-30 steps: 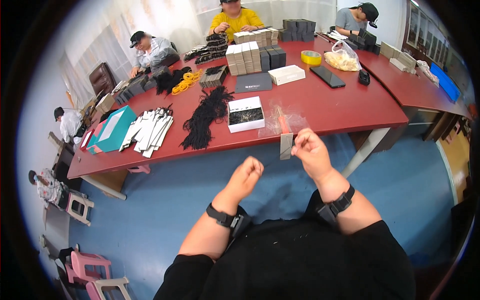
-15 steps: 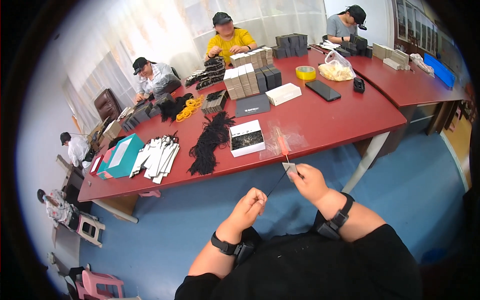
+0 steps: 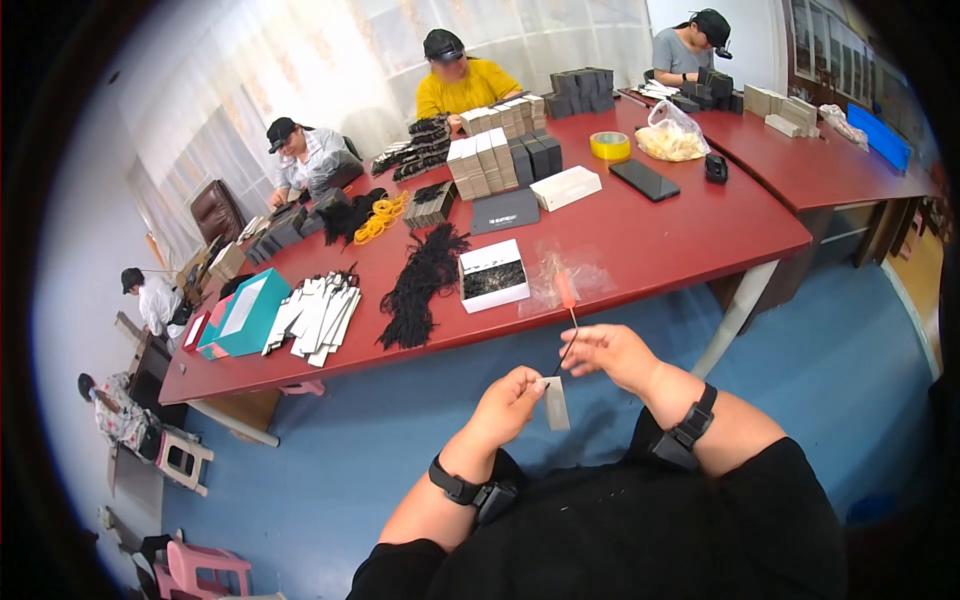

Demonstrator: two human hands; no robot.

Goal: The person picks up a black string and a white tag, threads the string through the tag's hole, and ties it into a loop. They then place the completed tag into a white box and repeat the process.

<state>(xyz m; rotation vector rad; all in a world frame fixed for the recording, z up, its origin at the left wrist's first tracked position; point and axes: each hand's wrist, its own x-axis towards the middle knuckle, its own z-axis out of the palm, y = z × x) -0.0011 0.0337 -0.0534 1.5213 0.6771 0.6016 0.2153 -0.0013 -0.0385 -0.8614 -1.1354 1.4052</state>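
My left hand (image 3: 508,405) pinches a small grey hang tag (image 3: 557,404) by its upper end, and the tag hangs down over the floor. A short black cord (image 3: 567,356) runs up from the tag to my right hand (image 3: 618,354), whose thumb and fingertips hold it. Just beyond those fingers, an orange-handled hook tool (image 3: 566,290) lies on clear plastic at the table edge, its thin metal shaft pointing toward me. Beside it stands an open white box (image 3: 494,277) with small dark pieces. A bundle of black cords (image 3: 420,290) lies to its left.
White tags (image 3: 315,315) and a teal box (image 3: 243,315) cover the left of the red table (image 3: 700,235). Stacked tags (image 3: 482,165), a phone (image 3: 645,180) and yellow tape (image 3: 610,146) lie farther back. Several co-workers sit around; pink stools (image 3: 205,570) stand lower left.
The grey tag has passed from my right hand to my left and now hangs downward. My right hand has let go of it and holds the black cord near the hook tool.
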